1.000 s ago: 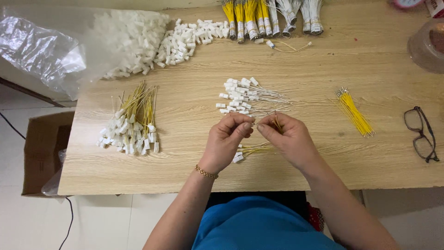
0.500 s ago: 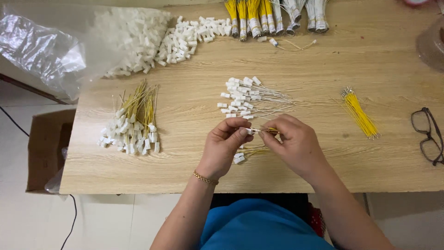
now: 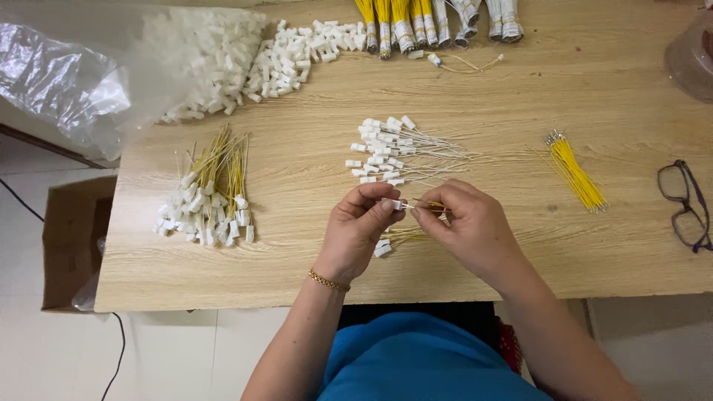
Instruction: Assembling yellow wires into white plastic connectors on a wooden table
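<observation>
Left hand (image 3: 362,232) fingers pinching a small white plastic connector (image 3: 396,204) above the pale wooden tabletop (image 3: 312,174), right hand (image 3: 469,226) fingers gripping its thin yellow wire (image 3: 433,206), pile of white-wired connectors (image 3: 388,151) just beyond

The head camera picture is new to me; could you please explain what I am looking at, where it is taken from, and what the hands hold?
The picture comes from a camera worn on a person's head, looking down at their own two bare hands over a wooden table. The left hand pinches a small white connector, and the right hand pinches thin wire at it. Beyond the hands lies a pile of white-wired connectors. To the left is a heap of yellow-wired connectors, and farther back loose white connectors spill from a clear plastic bag. To the right lie a bundle of yellow wires and a pair of glasses.
</observation>
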